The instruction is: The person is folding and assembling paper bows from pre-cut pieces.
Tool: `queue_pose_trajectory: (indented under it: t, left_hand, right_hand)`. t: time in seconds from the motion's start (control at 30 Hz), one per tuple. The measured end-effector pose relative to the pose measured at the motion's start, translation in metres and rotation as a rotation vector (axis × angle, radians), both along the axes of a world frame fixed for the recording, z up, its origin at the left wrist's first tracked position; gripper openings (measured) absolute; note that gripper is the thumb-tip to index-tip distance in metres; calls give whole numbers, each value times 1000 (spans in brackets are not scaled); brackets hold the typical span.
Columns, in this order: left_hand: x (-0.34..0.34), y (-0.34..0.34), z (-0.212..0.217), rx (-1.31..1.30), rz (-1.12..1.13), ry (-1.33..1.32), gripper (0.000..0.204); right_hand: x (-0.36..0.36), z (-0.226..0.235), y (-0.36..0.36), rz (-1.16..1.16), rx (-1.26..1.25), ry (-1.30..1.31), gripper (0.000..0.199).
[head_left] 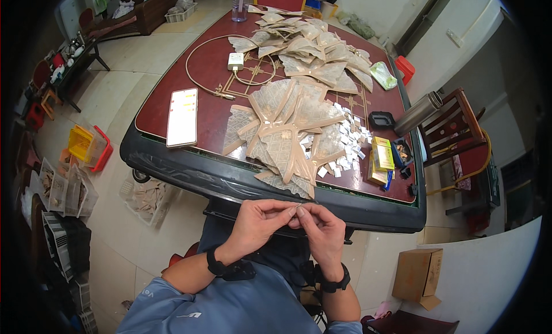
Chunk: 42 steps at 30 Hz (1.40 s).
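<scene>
Both hands meet just below the desk (172, 156) edge: left hand (259, 219) and right hand (322, 227) fingers pinch one small thin piece (298, 208) between them. Just beyond the fingers, a big heap of beige pieces (287, 133) and small white tags (348, 141) seemingly waits.

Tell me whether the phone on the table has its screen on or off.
On. The phone lies flat, face up, near the table's left front corner, and its screen glows white with coloured marks.

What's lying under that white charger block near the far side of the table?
The white charger block sits on the dark red table, inside the loop of beige cable, over a gold inlay pattern. Whatever lies directly beneath the block is covered.
</scene>
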<state>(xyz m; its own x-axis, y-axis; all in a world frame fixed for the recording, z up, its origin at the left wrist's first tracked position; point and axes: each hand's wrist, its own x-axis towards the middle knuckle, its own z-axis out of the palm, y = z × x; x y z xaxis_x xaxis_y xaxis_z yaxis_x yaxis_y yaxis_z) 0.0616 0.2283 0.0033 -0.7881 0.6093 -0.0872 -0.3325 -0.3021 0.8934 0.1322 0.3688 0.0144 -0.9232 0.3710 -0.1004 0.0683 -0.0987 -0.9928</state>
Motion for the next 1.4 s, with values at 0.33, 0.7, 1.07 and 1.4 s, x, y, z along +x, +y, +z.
queue_pose_trajectory:
  t: [0.33,0.7,1.07,1.4]
  left_hand:
    - [5,7,-4,33,-1,-70,18]
    - [7,-3,-6,-212,54,481,12]
    - [13,-1,-7,-186,70,402,13]
    - [-31,-41,7,114,-20,45,17]
  right_hand:
    - [7,-4,-6,-75,-175,128,25]
    - [18,-8,1,-61,-180,-31,26]
    - [24,-7,-13,-137,-17,5,30]
    - [38,-17,18,125,1054,125,15]
